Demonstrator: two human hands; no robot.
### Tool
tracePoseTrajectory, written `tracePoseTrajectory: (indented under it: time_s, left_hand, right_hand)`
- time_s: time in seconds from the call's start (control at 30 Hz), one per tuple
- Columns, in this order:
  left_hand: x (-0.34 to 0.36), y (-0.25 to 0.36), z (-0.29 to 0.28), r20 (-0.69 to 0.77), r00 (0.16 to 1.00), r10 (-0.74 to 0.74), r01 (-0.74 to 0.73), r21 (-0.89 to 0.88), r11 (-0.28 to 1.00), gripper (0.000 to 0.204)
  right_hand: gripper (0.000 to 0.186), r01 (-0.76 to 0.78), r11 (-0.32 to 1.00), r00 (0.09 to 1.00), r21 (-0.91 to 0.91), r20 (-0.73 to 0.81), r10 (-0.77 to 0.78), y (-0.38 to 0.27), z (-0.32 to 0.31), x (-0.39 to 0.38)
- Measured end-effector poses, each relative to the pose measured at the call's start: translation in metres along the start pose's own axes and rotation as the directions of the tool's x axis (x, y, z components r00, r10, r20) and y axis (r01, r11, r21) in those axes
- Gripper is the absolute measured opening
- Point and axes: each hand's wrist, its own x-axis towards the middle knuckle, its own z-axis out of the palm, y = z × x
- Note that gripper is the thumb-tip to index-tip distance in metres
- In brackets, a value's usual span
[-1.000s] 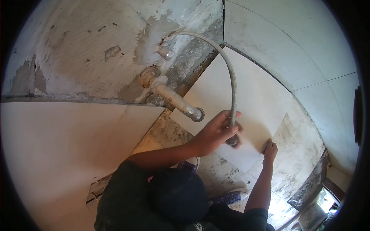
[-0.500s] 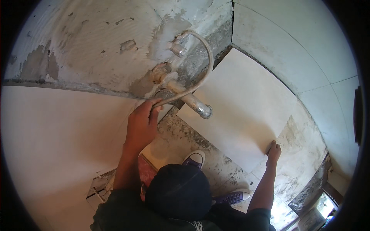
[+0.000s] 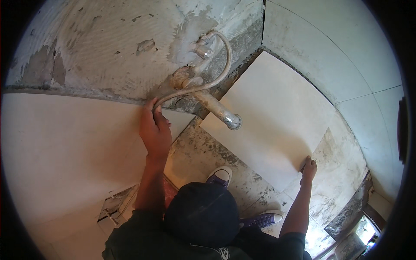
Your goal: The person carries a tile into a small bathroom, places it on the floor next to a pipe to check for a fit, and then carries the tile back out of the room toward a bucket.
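Observation:
My left hand [image 3: 155, 132] is closed around the lower part of a thin flexible hose [image 3: 230, 56], with fingers and thumb pinching it in front of the wall. The hose loops up to a small metal angle valve [image 3: 203, 52]. Whether it ends inside my hand is hidden. Beneath it, a thick grey metal pipe [image 3: 216, 108] with a flanged end juts out from the wall. My right hand [image 3: 308, 168] is closed on the near edge of a large white tile [image 3: 268, 112], which sits in the corner beyond the pipe. Its fingertips are partly hidden.
A rough plastered wall [image 3: 108, 43] rises above white tiling [image 3: 65, 138] on the left. Pale wall tiles [image 3: 320, 47] stand on the right. The floor [image 3: 225, 149] is stained and dirty. A small recess with metal fittings [image 3: 115, 208] lies lower left, near a red object [image 3: 170, 193].
My left hand has moved left and slightly up with the hose, pulling its loop lower across the pipe's base. My right hand stays at the tile's edge.

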Motion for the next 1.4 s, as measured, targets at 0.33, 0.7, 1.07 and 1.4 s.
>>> tracePoseTrajectory:
  time_s: [0.33, 0.7, 1.07, 1.4]
  left_hand:
    - [-0.011, -0.008, 0.022, 0.175, 0.951, 0.256, -0.305, 0.394, 0.867, 0.030]
    - [-0.005, -0.006, 0.038, -0.003, 0.953, 0.302, -0.301, 0.063, 0.951, 0.022]
    - [0.009, -0.029, 0.064, -0.083, 0.991, 0.103, -0.123, -0.292, 0.949, 0.016]
    - [-0.010, -0.050, 0.087, 0.061, 0.998, 0.023, -0.010, -0.202, 0.979, 0.031]
  right_hand:
    - [0.032, 0.004, 0.999, 1.000, -0.053, -0.008, -0.005, -0.003, 0.003, -0.003]
    - [0.033, 0.018, 1.000, 0.999, 0.013, 0.029, -0.018, 0.007, 0.002, 0.004]
    - [0.034, 0.046, 0.999, 0.999, -0.003, -0.006, -0.046, 0.002, 0.001, 0.000]
    - [0.033, 0.038, 0.999, 0.999, 0.019, -0.009, -0.038, 0.007, -0.003, 0.002]
